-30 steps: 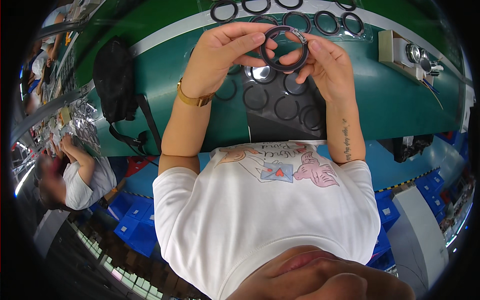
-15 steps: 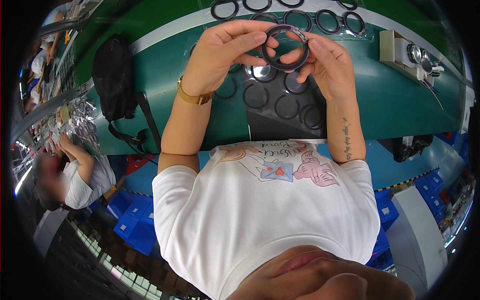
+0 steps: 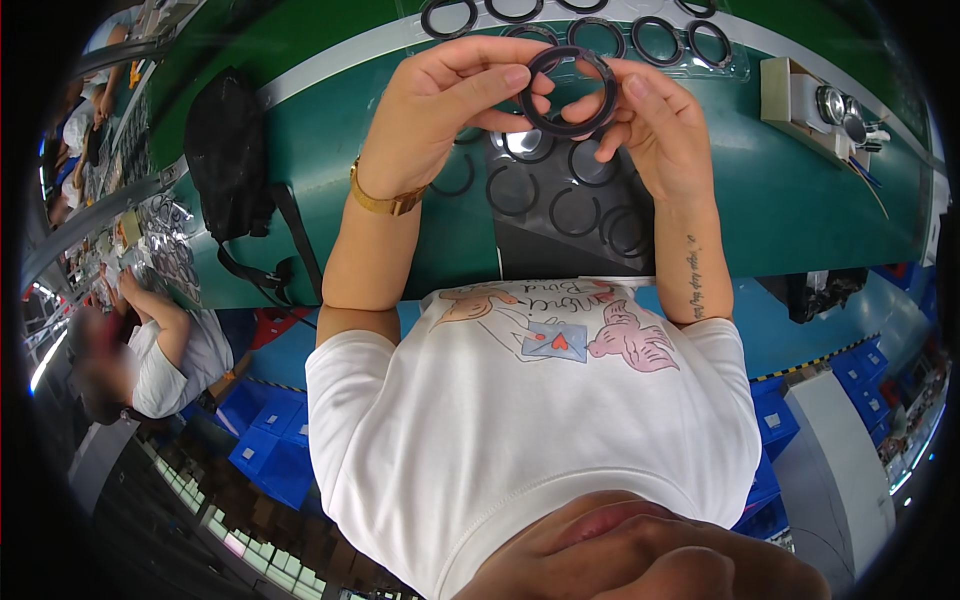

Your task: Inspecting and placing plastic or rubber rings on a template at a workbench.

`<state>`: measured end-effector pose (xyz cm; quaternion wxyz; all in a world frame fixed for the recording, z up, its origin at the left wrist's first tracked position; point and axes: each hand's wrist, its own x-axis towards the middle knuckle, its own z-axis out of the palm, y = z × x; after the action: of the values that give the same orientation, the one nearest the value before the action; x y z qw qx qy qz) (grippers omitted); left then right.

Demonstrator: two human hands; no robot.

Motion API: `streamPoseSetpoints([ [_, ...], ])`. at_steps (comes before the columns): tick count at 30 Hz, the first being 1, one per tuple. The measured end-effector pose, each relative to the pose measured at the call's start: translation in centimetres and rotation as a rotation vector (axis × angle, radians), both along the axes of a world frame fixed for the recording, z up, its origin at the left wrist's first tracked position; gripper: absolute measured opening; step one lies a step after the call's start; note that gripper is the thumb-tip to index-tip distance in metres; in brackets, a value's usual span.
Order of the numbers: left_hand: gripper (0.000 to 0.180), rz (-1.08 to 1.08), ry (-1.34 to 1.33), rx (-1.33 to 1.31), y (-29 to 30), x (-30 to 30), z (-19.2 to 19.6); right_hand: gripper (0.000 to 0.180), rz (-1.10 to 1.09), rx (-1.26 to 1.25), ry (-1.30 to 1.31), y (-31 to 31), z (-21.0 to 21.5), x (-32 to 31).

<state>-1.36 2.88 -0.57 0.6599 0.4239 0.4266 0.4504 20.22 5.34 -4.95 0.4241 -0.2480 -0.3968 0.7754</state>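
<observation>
The left hand (image 3: 440, 110) and right hand (image 3: 660, 125) both pinch one black ring (image 3: 568, 92) above the tabletop (image 3: 800, 200); it appears mid-handling, not yet set among the rings in the dark tray (image 3: 560, 225).

black ring (image 3: 568, 92): matt, smooth | tray (image 3: 560, 200): glossy plastic | bench (image 3: 800, 210): smooth green

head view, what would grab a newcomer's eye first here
First, the black ring held up near the top centre, pinched between the left hand and the right hand. Below it lies a dark tray with round pockets on the green workbench, and a clear tray of more black rings sits at the far edge. A gold bracelet on the left wrist and a black bag at the left also stand out.
</observation>
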Motion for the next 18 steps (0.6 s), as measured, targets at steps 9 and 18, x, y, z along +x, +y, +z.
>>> streamPoseSetpoints([
  [9, 0.025, -0.052, 0.023, -0.001, -0.3, 0.1, 0.3, 0.013, -0.111, 0.118, -0.255, -0.8, 0.7, -0.2],
  [18, 0.024, 0.066, 0.359, 0.151, -1.0, 2.0, -0.4, 0.012, -0.172, 0.155, -0.398, -1.8, 1.2, -1.2],
])
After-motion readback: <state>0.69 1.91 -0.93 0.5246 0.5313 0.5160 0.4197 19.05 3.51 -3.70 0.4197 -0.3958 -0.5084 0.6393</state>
